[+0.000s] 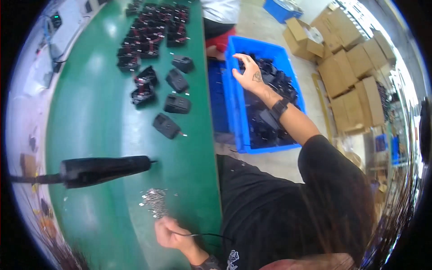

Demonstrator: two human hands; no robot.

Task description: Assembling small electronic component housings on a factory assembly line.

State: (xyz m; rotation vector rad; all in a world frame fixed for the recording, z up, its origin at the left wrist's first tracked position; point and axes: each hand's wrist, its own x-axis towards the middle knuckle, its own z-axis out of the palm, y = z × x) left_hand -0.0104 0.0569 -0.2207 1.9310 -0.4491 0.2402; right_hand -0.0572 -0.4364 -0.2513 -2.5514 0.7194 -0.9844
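At the lower middle, my left hand is closed, its fingers curled at the near edge of a pile of small silver screws on the green table. What it holds, if anything, is too small to make out. A thin black cable runs from beside this hand toward my shirt. My right hand, with a dark band on its wrist, is over the rim of a blue bin heaped with black plastic parts. Its thumb and fingers are apart, with nothing seen between them.
A black electric screwdriver extends over the table from the left. Several black plastic housings lie farther up, beyond them rows of open housings with wires. Another person is beyond the bin. Cardboard boxes stand right.
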